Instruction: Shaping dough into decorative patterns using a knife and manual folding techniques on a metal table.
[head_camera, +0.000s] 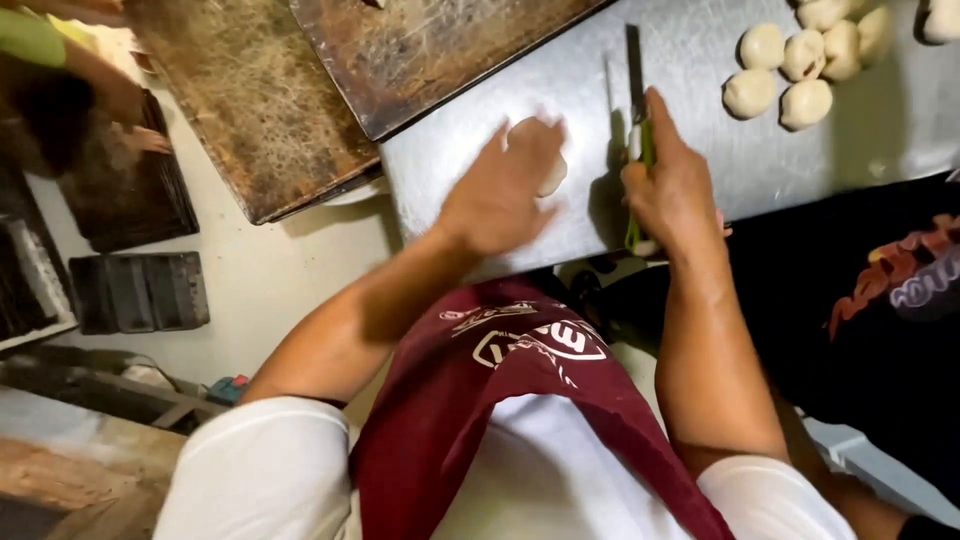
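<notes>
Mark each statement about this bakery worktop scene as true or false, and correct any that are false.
1. The left hand rests on a piece of dough. True.
2. The right hand holds a rolling pin. False: it holds a green-handled knife.
3. A group of dough balls sits on the metal table beyond the right hand. True.
4. The person wears a blue apron. False: the apron is dark red.
5. The worn baking trays are full of dough balls. False: they look almost bare.
</notes>
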